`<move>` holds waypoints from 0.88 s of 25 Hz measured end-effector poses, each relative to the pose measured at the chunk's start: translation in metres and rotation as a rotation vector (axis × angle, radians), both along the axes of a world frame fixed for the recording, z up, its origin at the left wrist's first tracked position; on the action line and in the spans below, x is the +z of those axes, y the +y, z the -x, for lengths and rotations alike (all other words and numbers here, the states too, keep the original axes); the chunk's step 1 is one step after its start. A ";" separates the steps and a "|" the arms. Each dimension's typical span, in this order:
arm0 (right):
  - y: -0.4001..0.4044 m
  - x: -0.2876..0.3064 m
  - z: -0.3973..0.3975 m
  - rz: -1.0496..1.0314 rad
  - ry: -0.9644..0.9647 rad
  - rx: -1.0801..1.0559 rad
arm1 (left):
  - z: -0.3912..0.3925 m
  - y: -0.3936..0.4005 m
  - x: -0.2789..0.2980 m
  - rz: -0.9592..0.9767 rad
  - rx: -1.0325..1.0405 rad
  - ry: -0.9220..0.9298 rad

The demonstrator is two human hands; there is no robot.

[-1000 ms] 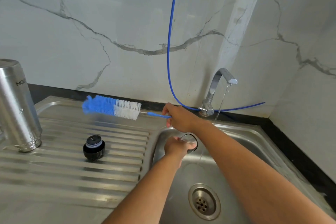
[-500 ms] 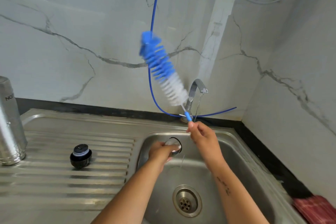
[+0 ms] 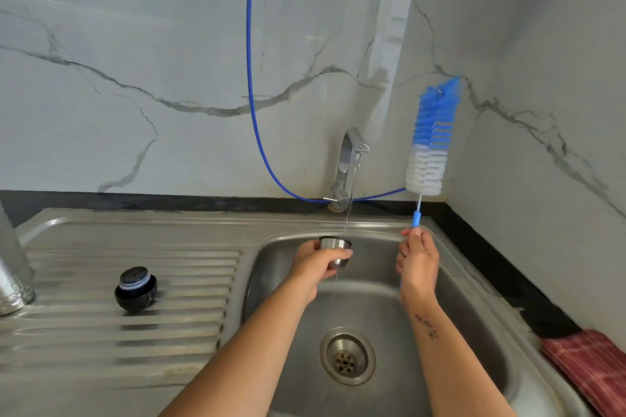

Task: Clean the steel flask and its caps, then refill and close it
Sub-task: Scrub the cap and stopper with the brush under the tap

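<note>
Centrally, over the basin of the steel sink (image 3: 399, 240), the left hand (image 3: 313, 264) grips a small steel cap (image 3: 335, 249), fingers curled round its side wall, the open mouth facing up and tilted slightly toward the far side. A thin stream of water (image 3: 350, 200) falls from the tap (image 3: 347, 166) at the far rim and meets the far edge of the cap; a thinner thread of water runs off below the hand toward the basin floor. To the right, the right hand (image 3: 418, 259) pinches the blue handle of the bottle brush (image 3: 428, 145), which stands nearly upright, its head leaning a little to the right; the bristles are white at the lower end and blue at the upper end, seen against the marble wall (image 3: 135, 44). The two hands are apart, with the stream between them. On the ridged drainboard (image 3: 84, 332) at left, the black inner stopper (image 3: 135, 293) rests alone, its narrower end upward. At the far left edge, the steel flask (image 3: 12, 274) stands on the drainboard, only partly in view. The drain strainer (image 3: 347, 357) lies on the basin floor, nearer than both hands. A blue hose (image 3: 252, 78) hangs down the wall and curves behind the tap. A red cloth (image 3: 589, 366) lies on the near right corner of the counter
</note>
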State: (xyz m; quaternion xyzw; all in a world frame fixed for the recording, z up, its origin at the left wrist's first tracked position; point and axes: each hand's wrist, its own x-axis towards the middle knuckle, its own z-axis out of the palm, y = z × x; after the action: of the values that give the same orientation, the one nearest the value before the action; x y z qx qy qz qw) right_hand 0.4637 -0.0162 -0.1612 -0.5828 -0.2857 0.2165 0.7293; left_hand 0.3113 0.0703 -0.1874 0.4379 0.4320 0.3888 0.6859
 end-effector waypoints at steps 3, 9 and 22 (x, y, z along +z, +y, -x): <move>0.005 -0.004 -0.001 0.088 0.003 -0.039 | -0.019 0.000 0.013 0.057 -0.012 -0.049; 0.008 -0.003 -0.003 0.115 0.073 -0.088 | -0.039 0.005 0.027 0.329 0.060 -0.362; 0.010 -0.003 0.001 0.133 0.114 -0.072 | -0.022 0.009 0.015 -0.211 0.135 0.296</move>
State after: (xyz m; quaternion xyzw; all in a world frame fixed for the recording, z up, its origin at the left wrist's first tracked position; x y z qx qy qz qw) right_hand 0.4625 -0.0065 -0.1641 -0.6266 -0.2077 0.2413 0.7113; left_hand 0.3333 0.0791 -0.1721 0.5299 0.5131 0.4084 0.5377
